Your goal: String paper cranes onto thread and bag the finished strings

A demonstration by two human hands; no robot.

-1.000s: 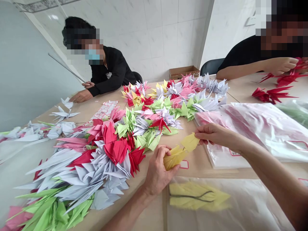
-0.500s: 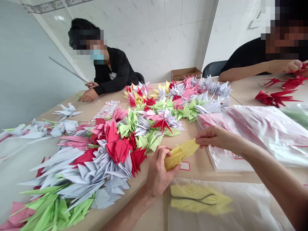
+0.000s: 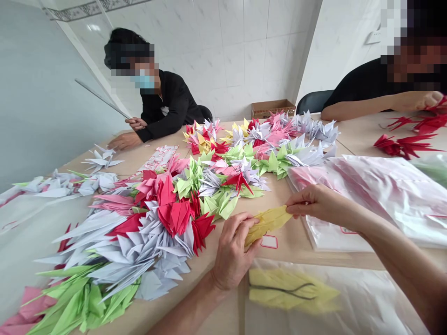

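Observation:
Both my hands hold a stack of yellow folded paper cranes (image 3: 270, 222) above the table. My left hand (image 3: 233, 246) wraps its fingers round the near end, and my right hand (image 3: 309, 202) pinches the far tip between thumb and fingers. Beneath them lies a small label with a red border (image 3: 269, 241). Closer to me, a clear plastic bag (image 3: 363, 298) contains more yellow folded paper (image 3: 291, 291) with a dark cord across it. To the left spreads a big heap of folded paper cranes in grey-white (image 3: 122, 260), red (image 3: 174, 214), green (image 3: 94, 298) and pink.
Plastic bags (image 3: 370, 186) with pink contents lie at right. Red paper cranes (image 3: 401, 144) sit near a co-worker's arm (image 3: 363, 107). Across the table, another person (image 3: 171, 102) holds a thin rod (image 3: 101, 98). A cardboard box (image 3: 272, 109) stands behind the table.
The stack of yellow cranes looks more pressed together, with my left fingers further over it. The whole view has shifted slightly.

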